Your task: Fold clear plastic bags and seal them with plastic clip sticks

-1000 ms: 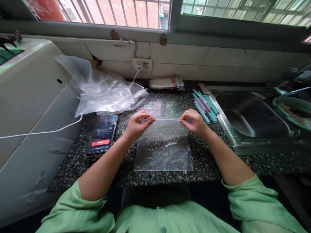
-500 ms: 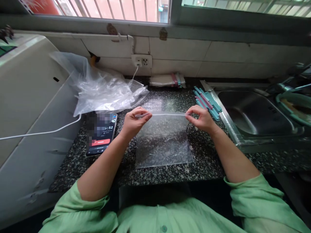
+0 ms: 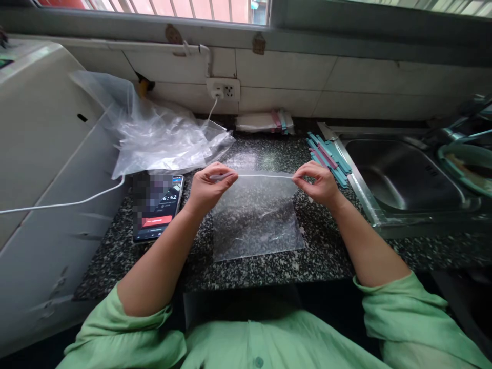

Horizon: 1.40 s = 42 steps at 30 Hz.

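A clear plastic bag [image 3: 257, 220] hangs from both my hands, its lower part spread over the dark speckled countertop [image 3: 246, 274]. Along its top edge runs a thin white band, pulled straight. My left hand [image 3: 211, 185] pinches the left end of that edge between thumb and fingers. At the right end, my right hand [image 3: 318, 182] pinches the corner in the same way. Just right of my right hand lies a loose pile of blue and pink strips [image 3: 328, 158]. A phone [image 3: 158, 209] with a lit screen rests left of my left forearm.
A heap of clear plastic bags [image 3: 161, 136] lies at the back left. Against the tiled wall sits a packet with pink and blue strips [image 3: 263, 123]. A metal sink [image 3: 407, 174] is on the right, with a green basin [image 3: 467, 164]. A white cable [image 3: 73, 203] crosses at left.
The view has tilted down slightly, so the scene sits a little higher in the picture. Both hands keep their pinch on the bag's top edge, almost unmoved.
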Available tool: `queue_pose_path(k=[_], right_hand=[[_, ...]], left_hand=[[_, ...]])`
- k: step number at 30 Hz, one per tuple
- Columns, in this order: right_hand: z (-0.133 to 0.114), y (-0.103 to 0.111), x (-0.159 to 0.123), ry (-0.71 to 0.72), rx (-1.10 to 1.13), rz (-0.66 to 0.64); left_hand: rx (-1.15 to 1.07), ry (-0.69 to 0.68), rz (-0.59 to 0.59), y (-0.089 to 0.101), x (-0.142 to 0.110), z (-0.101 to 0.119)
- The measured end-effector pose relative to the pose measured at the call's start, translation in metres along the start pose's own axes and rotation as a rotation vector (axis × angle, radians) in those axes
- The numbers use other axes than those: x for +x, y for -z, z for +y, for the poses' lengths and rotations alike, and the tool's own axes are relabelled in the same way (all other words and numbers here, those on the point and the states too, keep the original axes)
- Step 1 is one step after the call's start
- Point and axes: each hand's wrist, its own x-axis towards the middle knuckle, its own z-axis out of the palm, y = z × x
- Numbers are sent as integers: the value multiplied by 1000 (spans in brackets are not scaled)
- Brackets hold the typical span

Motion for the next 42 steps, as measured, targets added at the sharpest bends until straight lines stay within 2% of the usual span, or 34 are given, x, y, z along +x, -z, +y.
queue_pose_path(k=[6,17,29,35,42], right_hand=[[1,6,1,-30,11,10],[5,2,1,17,-86,42],[5,5,-1,-55,7,27],[1,2,-1,18,18,-39],[0,-2,0,23,-1,-6]], left_hand=[[2,9,-2,2,1,-2],[10,10,-11,2,0,-1],[14,44,1,1,0,-1],[19,22,-39,0,-1,-2],[15,36,-45,-1,-1,0]])
